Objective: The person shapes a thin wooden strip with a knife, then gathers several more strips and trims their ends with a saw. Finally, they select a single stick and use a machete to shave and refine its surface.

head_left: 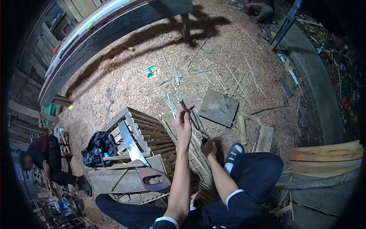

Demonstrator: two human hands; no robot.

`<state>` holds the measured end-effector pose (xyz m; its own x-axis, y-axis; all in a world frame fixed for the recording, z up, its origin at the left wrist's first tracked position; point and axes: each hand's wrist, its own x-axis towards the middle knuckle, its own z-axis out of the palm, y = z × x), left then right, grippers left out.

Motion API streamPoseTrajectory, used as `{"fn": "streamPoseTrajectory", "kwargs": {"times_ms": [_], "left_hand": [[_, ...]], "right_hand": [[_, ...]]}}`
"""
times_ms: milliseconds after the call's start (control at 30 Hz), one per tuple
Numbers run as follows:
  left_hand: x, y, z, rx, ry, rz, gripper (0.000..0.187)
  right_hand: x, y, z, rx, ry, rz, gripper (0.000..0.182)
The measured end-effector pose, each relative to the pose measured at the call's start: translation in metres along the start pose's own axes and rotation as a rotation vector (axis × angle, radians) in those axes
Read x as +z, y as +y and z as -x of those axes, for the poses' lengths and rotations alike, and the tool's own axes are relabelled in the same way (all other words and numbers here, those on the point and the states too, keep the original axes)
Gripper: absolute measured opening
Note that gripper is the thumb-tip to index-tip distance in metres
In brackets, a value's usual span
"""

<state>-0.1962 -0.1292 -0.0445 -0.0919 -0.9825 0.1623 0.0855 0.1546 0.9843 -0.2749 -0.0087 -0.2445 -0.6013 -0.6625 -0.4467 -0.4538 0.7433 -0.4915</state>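
Note:
My left hand [183, 121] is raised in front of me, its fingers closed round a narrow wooden stick [184, 105] whose pale end points away from me. Lower and to the right, my right hand [208, 148] is closed on a dark handle [204, 141], from which a thin dark shaft runs up toward the stick. What tool it is cannot be made out. A handsaw [131, 145] with a brown grip lies on a slatted wooden crate [152, 133] left of my arms.
A black plastic bag [100, 149] lies beside the crate. A square board [219, 108] and wood strips lie on the shavings ahead. Planks [328, 158] are at the right. A person [47, 160] bends at far left; another [261, 9] sits at top right.

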Motion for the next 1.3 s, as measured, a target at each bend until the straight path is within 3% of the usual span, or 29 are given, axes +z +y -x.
{"fn": "streamPoseTrajectory", "kwargs": {"times_ms": [100, 167, 333, 567, 700, 733, 867, 933, 1100, 1167, 1300], "left_hand": [[-0.004, 0.025, 0.005, -0.016, 0.008, 0.008, 0.025], [-0.013, 0.045, 0.007, 0.111, -0.037, -0.049, 0.028], [-0.02, 0.096, 0.042, 0.069, 0.041, 0.165, 0.039], [-0.03, 0.109, 0.099, 0.017, -0.177, 0.132, 0.034], [-0.018, 0.103, 0.125, -0.026, -0.179, 0.109, 0.031], [-0.015, 0.104, 0.131, -0.03, -0.17, 0.053, 0.028], [-0.008, 0.09, 0.142, 0.029, -0.153, -0.062, 0.03], [-0.003, 0.093, 0.144, 0.03, -0.138, -0.101, 0.029], [0.007, 0.101, 0.142, 0.036, -0.079, -0.294, 0.024], [0.008, 0.099, 0.143, 0.041, -0.086, -0.318, 0.026], [-0.005, 0.096, 0.144, -0.071, -0.211, -0.412, 0.031]], "right_hand": [[-0.013, -0.016, 0.007, -0.087, 0.084, -0.026, 0.035], [-0.025, -0.031, 0.008, -0.143, 0.104, -0.141, 0.032], [-0.117, -0.084, 0.06, -0.236, 0.162, -0.297, 0.03], [-0.225, -0.083, 0.126, -0.591, 0.251, -0.368, 0.04], [-0.257, -0.077, 0.137, -0.68, 0.346, -0.457, 0.039], [-0.267, -0.076, 0.144, -0.613, 0.252, -0.49, 0.04], [-0.277, -0.072, 0.146, -0.624, 0.305, -0.5, 0.043], [-0.281, -0.074, 0.149, -0.785, 0.46, -0.438, 0.032], [-0.275, -0.071, 0.146, -0.731, 0.321, -0.478, 0.027], [-0.278, -0.072, 0.15, -0.716, 0.29, -0.264, 0.026], [-0.263, -0.071, 0.144, -0.83, 0.341, -0.196, 0.03]]}}
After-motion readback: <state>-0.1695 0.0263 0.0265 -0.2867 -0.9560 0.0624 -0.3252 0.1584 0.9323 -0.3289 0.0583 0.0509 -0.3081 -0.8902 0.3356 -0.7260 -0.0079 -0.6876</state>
